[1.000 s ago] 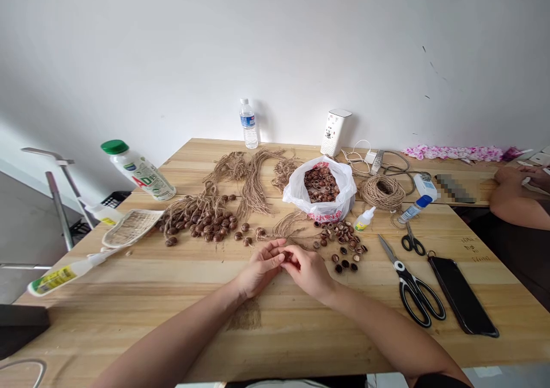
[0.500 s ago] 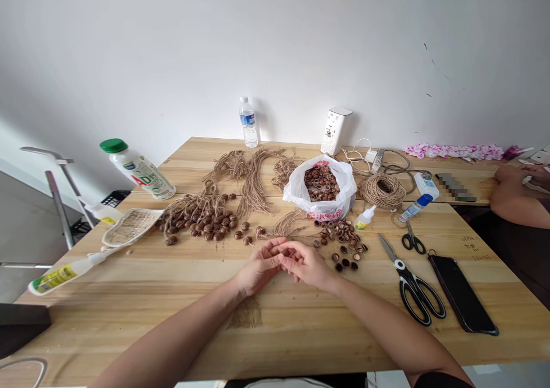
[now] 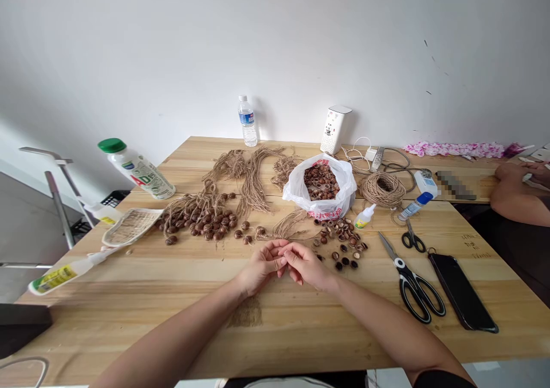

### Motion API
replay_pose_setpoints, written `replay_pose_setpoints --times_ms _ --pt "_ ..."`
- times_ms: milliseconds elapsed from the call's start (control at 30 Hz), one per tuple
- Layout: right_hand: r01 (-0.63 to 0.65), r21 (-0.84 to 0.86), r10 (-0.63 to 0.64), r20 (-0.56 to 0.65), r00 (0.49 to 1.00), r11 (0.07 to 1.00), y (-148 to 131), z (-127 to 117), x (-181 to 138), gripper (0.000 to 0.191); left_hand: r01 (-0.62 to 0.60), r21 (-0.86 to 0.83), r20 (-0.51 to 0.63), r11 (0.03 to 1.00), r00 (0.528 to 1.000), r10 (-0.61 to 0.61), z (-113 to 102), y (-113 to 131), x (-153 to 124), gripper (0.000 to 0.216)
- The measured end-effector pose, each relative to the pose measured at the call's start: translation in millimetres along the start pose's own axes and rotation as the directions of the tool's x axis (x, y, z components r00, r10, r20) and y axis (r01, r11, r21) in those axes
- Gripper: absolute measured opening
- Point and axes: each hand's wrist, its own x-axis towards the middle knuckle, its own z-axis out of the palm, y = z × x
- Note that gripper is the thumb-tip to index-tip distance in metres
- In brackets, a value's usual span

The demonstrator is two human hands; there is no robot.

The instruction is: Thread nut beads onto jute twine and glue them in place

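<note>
My left hand (image 3: 261,267) and my right hand (image 3: 306,264) meet fingertip to fingertip over the middle of the wooden table (image 3: 275,325). Both have curled fingers pinching something small that I cannot make out. Just beyond them lie strands of jute twine (image 3: 287,226). To the right of my right hand is a scatter of brown nut shells (image 3: 342,242). A white plastic bag (image 3: 322,188) full of the same shells stands behind them. On the left lies a heap of shells tied on twine (image 3: 201,220).
Large black scissors (image 3: 410,285), small scissors (image 3: 412,237) and a black phone (image 3: 462,299) lie right. A twine ball (image 3: 382,190), glue bottles (image 3: 365,216), a water bottle (image 3: 246,121) and a green-capped bottle (image 3: 137,170) stand about. Another person's arm (image 3: 515,202) rests far right.
My right hand has shifted slightly up and left against my left hand; the fingers of both have worked closer together. Nothing else on the table has moved.
</note>
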Motion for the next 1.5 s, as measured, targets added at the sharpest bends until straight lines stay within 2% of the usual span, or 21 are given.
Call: replay_pose_setpoints --times_ms 367,867,1500 --pt "-0.019 -0.005 0.019 -0.034 0.999 1.0 -1.8 2.1 -2.0 0.036 -0.027 0.044 -0.009 0.999 1.0 0.027 -0.5 -2.6 2.1 0.041" --pt "0.014 0.018 -0.014 -0.03 0.999 1.0 0.9 1.0 0.6 0.035 -0.005 0.054 -0.027 0.999 1.0 0.007 -1.9 -3.9 3.2 0.037" --pt "-0.004 0.015 0.005 -0.051 0.999 1.0 -1.4 2.5 0.8 0.035 0.016 0.039 -0.047 0.999 0.999 -0.014 0.4 -1.5 2.4 0.036"
